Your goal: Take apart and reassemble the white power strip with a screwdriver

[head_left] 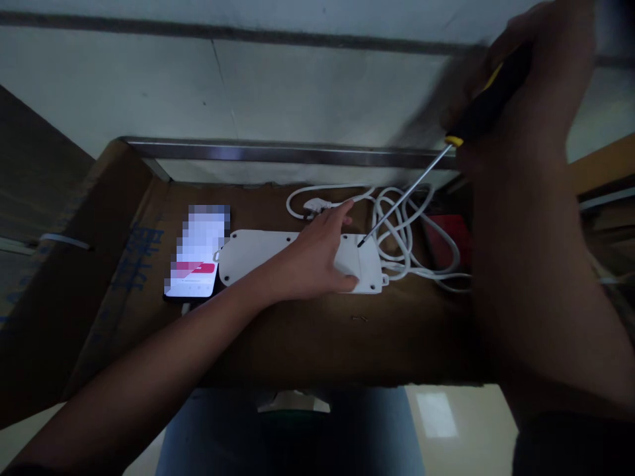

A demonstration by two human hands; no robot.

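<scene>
A white power strip (pixel 258 254) lies with its screw-holed face up on brown cardboard. My left hand (pixel 312 254) spans it, thumb on the near side and fingers over the far edge, gripping it. In my right hand (pixel 536 86), raised at the upper right, is a screwdriver (pixel 489 99) with a black and yellow handle. Its long shaft slants down to the left, and the dark tip appears at the strip's right part, near a seam; whether it touches I cannot tell. A white plug (pixel 317 206) and coiled white cord (pixel 397 228) lie behind and right of the strip.
A lit phone (pixel 198 254) lies left of the strip. Small screw-like pieces (pixel 360 318) sit on the cardboard (pixel 307 350) in front. A red object (pixel 449 238) is partly hidden by my right arm. Behind runs a metal rail (pixel 288 153) along the wall.
</scene>
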